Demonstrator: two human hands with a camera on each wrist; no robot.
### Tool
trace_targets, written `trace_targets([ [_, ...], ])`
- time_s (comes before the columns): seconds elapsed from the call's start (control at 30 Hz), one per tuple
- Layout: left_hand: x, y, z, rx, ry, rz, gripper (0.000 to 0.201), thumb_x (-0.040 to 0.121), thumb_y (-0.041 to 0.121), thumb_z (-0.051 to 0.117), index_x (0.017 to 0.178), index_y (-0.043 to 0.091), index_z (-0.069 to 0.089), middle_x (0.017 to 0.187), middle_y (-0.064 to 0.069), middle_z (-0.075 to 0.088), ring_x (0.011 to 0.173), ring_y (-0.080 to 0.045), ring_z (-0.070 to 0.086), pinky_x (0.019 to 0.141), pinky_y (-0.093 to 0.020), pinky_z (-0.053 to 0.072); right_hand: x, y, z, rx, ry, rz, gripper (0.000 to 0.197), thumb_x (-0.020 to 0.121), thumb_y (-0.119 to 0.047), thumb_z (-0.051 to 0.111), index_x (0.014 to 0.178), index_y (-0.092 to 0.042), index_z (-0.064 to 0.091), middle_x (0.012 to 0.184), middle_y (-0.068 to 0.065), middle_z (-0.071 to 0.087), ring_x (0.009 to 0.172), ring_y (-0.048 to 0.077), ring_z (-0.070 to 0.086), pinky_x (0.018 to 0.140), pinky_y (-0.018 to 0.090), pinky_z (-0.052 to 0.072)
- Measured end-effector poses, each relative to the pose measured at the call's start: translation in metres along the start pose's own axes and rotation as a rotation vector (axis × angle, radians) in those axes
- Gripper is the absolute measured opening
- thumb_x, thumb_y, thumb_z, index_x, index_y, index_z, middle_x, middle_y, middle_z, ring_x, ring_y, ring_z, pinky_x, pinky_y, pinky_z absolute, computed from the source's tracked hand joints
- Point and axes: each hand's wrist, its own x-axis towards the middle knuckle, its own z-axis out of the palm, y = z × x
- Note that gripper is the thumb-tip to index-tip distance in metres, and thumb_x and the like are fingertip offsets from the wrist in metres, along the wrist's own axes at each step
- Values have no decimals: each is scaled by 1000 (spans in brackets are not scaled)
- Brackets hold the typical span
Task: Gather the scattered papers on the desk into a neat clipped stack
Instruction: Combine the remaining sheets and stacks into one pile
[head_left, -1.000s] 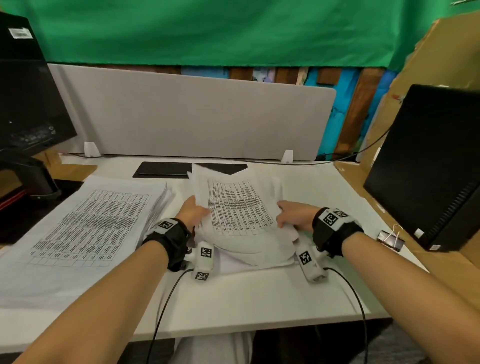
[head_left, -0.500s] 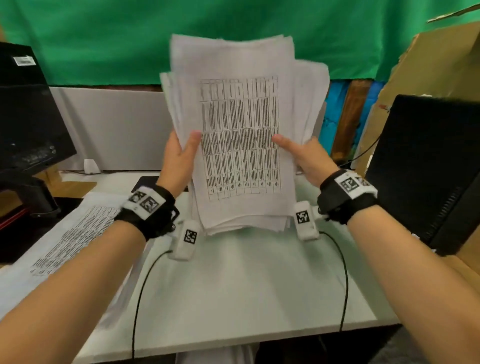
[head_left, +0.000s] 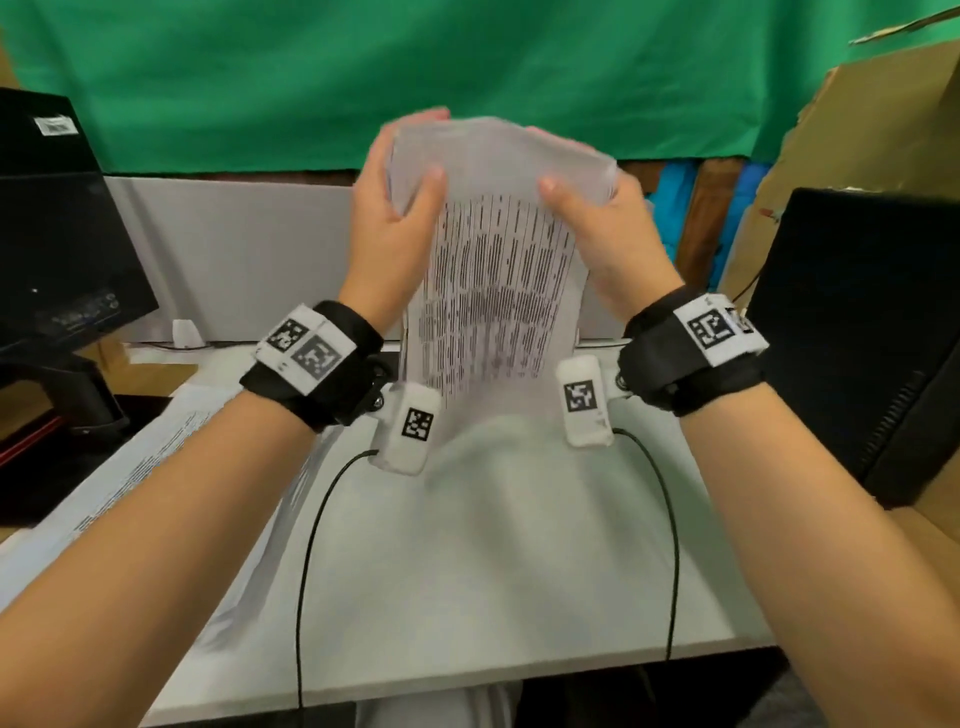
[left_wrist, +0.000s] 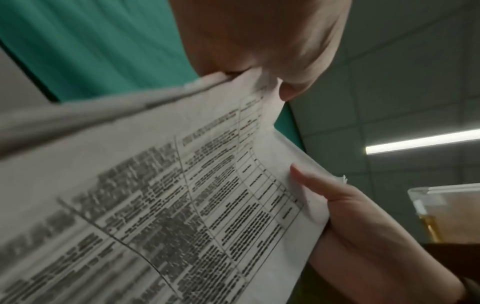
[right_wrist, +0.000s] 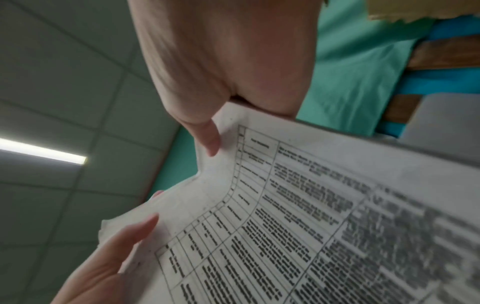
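The stack of papers (head_left: 496, 291) is upright above the white desk (head_left: 493, 561), its bottom edge blurred just over the desk top, so contact there cannot be told. The front sheet carries a printed table of dark text; the top of the stack bows and the sheet edges are not flush. The left hand (head_left: 395, 208) grips the stack's upper left corner, thumb on the front sheet and fingers wrapped behind. The right hand (head_left: 597, 218) grips the upper right corner the same way, thumb in front, fingers behind. In the left wrist view the thumb pinches the paper edge, and the other hand's thumb lies on the printed sheet across from it; the right wrist view shows the mirror of this.

Left of the stack, more printed papers (head_left: 140, 483) lie flat on the desk, partly under the left forearm. Farther left of the stack stands a black monitor (head_left: 57, 249) on its stand. Behind the stack runs a grey divider panel (head_left: 234, 254), and above that hangs a green cloth (head_left: 415, 73). Right of the stack sits a black computer case (head_left: 872, 332) with brown cardboard (head_left: 878, 130) above it. Both wrists wear black straps with coded white tags, with thin black cables trailing toward the desk's near edge
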Motion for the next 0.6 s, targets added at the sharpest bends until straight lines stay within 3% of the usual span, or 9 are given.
trace_targets([
  [0.07, 4, -7, -11, -7, -42, -51, 32, 90, 14, 55, 122, 10, 54, 123, -8, 60, 116, -20, 58, 103, -38, 46, -3, -2, -3, -34, -21, -12, 24, 97, -6, 54, 115, -21, 58, 113, -4, 67, 104, 5, 66, 97, 25, 51],
  [0.13, -8, -22, -25, -9, -115, -335, 44, 86, 33, 59, 125, 11, 57, 126, -8, 63, 119, -21, 59, 108, -43, 41, -12, 18, -9, -54, -33, 79, 32, 93, -16, 63, 125, -13, 59, 122, 3, 67, 114, 14, 64, 102, 32, 49],
  [0.23, -48, -50, -36, 223, -226, -725, 69, 89, 61, 47, 139, 15, 46, 143, -5, 49, 133, -21, 46, 112, -32, 26, -40, 68, -13, 16, -21, 391, 69, 68, -43, 82, 127, -14, 61, 121, 6, 70, 114, 23, 65, 105, 48, 46],
  [0.27, -62, -59, -36, 362, -194, -813, 77, 90, 66, 38, 143, 11, 40, 147, -10, 43, 135, -24, 42, 111, -34, 29, -50, 82, -12, 18, -17, 486, 80, 58, -51, 85, 126, -16, 61, 120, 5, 70, 113, 23, 66, 105, 50, 46],
  [0.37, -80, -66, -18, 446, 80, -712, 75, 94, 60, 35, 141, 1, 37, 141, -15, 47, 125, -23, 48, 102, -32, 37, -64, 104, 1, 64, 41, 567, 84, 63, -54, 83, 132, -14, 56, 127, 4, 66, 117, 23, 62, 109, 51, 42],
  [0.43, -75, -63, -6, 340, 298, -498, 53, 96, 46, 46, 127, 4, 44, 113, -4, 59, 98, -11, 56, 83, -13, 39, -59, 97, 12, 89, 124, 512, 85, 70, -49, 80, 138, -9, 49, 134, 3, 60, 123, 21, 57, 111, 48, 39],
  [0.5, -70, -59, -2, 302, 345, -394, 37, 96, 37, 51, 116, 7, 44, 91, 8, 53, 78, 1, 50, 70, -3, 39, -56, 91, 15, 110, 172, 475, 77, 77, -40, 79, 139, -9, 46, 136, 4, 58, 125, 21, 55, 111, 44, 39],
  [0.53, -70, -64, -3, 305, 301, -430, 40, 95, 40, 51, 119, 8, 44, 97, 7, 56, 84, 2, 53, 78, -4, 42, -57, 94, 14, 93, 168, 502, 75, 77, -37, 79, 139, -9, 47, 136, 5, 58, 126, 22, 55, 111, 44, 39],
  [0.6, -79, -85, -12, 378, 117, -666, 68, 90, 57, 48, 138, 9, 40, 132, -6, 54, 120, -15, 54, 105, -30, 40, -66, 109, 9, -23, 70, 683, 79, 73, -39, 82, 138, -8, 48, 140, 9, 55, 129, 26, 52, 112, 47, 37],
])
